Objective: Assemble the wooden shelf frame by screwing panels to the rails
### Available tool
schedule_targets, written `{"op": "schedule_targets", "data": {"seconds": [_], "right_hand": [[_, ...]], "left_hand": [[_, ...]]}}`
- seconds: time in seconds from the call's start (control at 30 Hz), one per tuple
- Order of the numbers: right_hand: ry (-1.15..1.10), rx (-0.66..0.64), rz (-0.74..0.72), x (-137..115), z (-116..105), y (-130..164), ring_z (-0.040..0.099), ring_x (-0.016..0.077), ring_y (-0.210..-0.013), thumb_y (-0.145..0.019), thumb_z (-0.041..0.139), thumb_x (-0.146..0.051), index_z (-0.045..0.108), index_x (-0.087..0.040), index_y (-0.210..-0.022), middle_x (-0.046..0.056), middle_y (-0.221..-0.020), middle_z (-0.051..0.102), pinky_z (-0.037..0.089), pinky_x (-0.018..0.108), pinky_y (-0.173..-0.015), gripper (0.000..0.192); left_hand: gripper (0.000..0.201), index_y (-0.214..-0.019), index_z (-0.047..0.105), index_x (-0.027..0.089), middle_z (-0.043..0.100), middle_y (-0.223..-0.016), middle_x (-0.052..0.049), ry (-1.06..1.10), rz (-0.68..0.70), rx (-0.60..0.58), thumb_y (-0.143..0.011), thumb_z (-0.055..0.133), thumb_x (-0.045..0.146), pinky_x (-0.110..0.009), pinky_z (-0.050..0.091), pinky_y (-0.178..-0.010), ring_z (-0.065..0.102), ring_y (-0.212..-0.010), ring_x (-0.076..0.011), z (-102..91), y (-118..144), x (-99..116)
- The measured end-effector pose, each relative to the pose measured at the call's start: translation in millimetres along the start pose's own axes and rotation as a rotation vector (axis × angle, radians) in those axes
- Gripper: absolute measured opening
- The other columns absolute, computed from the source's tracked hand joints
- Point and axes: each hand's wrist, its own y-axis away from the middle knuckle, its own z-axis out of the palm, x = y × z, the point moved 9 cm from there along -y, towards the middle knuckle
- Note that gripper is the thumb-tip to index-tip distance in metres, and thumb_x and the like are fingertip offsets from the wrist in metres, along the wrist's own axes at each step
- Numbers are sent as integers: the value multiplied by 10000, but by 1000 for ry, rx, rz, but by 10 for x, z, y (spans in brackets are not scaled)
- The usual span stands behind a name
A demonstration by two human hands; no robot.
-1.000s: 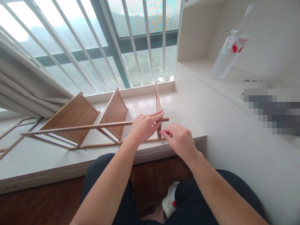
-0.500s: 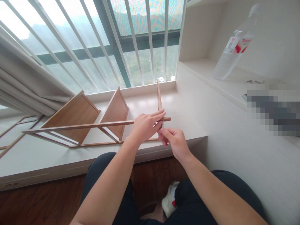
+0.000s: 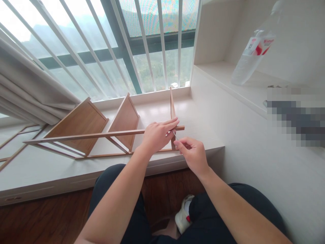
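A wooden shelf frame [image 3: 86, 136] lies on its side along the white window ledge, its shelf boards [image 3: 123, 123] standing up from it. My left hand [image 3: 157, 135] is closed over the frame's upper rail near its right end, the fingers reaching across to the last board [image 3: 173, 105]. Just below those fingertips, my right hand [image 3: 192, 150] pinches a thin metal rod that looks like a hex key [image 3: 175, 135]. The rod's tip points at the joint of rail and board, where my left fingers partly hide it.
The white ledge [image 3: 200, 135] ends at a wall on the right. A plastic bottle [image 3: 250, 61] stands on a shelf there, beside a blurred dark object [image 3: 299, 118]. Another wooden frame [image 3: 15, 144] lies at the far left under the curtain [image 3: 33, 78]. Window bars [image 3: 142, 44] rise behind.
My right hand has moved slightly right and away from my left fingers, and the thin metal rod now shows between them. My left hand stays on the rail.
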Motion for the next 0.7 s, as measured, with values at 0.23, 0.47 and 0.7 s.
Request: {"op": "schedule_targets", "data": {"seconds": [0.23, 0.47, 0.7], "right_hand": [[176, -10, -229, -184, -105, -77, 564, 148, -617, -942, 708, -453, 692, -203, -769, 13, -714, 686, 480, 285, -628, 304], [296, -46, -334, -211, -134, -110, 565, 151, -653, -978, 673, -375, 663, -213, -831, 13, -766, 674, 474, 290, -651, 219], [400, -127, -425, -320, -37, -74, 572, 162, -696, -1030, 586, -338, 624, -216, -811, 29, -775, 654, 446, 292, -669, 254]], "left_hand": [[412, -1403, 660, 369, 586, -1474, 72, 3, 10, 17, -1022, 559, 248, -399, 574, -918, 762, -1002, -244, -7, -12, 10], [390, -1389, 669, 383, 581, -1474, 83, 14, 6, 21, -1033, 553, 276, -395, 574, -916, 766, -979, -245, -6, -6, 10], [403, -1397, 663, 390, 591, -1472, 71, 11, 0, 10, -1027, 553, 271, -385, 579, -923, 765, -995, -243, -4, -11, 3]]}}
